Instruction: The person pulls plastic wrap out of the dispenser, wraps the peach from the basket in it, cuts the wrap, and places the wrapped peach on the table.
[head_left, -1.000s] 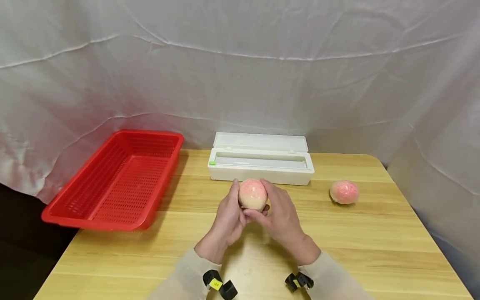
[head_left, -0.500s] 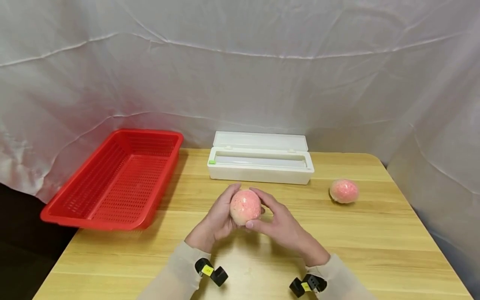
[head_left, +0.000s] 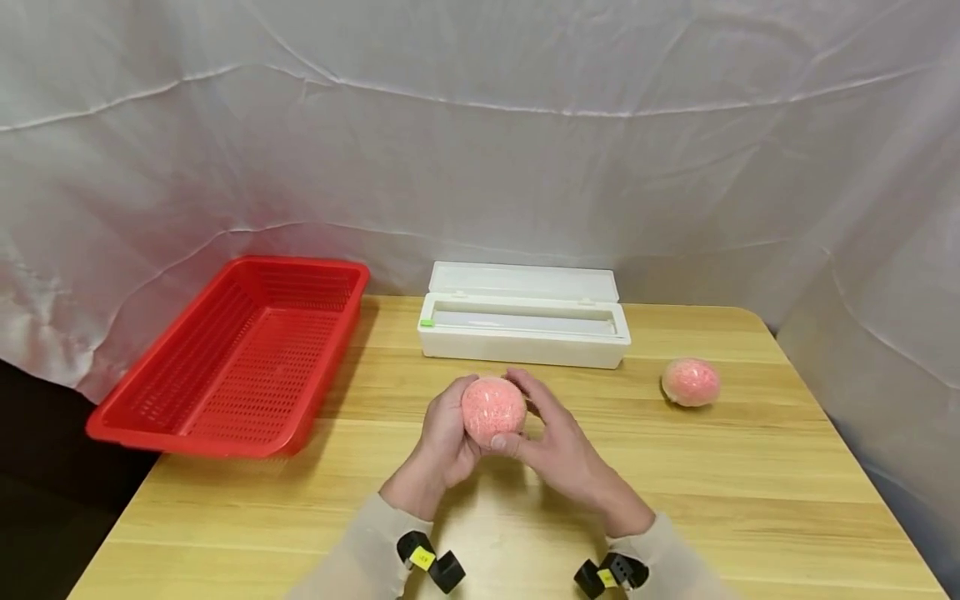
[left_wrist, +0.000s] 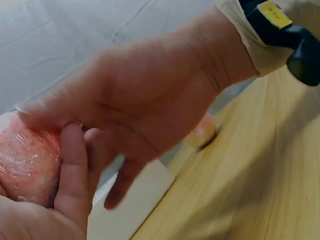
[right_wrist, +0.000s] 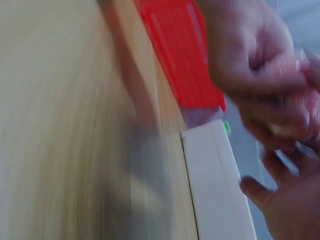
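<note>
A pink peach point(head_left: 493, 410), its surface shiny with clear film, is held between both hands above the middle of the table. My left hand point(head_left: 444, 435) cups it from the left and below, its fingers curled round it in the left wrist view. From the right, my right hand point(head_left: 561, 454) pinches the peach, thumb on its near side and fingers behind, partly hidden. The right wrist view is blurred there. A second pink and cream peach point(head_left: 691, 382), also glossy with film, lies on the table to the right.
A long white cling film box point(head_left: 525, 346) with its lid raised stands behind the hands. On the left is a red perforated plastic basket point(head_left: 300, 417), overhanging the edge of the wooden table point(head_left: 750, 500). Pale cloth point(head_left: 495, 183) hangs behind.
The held peach has come nearer to me and been turned, so its pink side now faces up instead of the cream part. The second peach, box and basket have stayed put.
</note>
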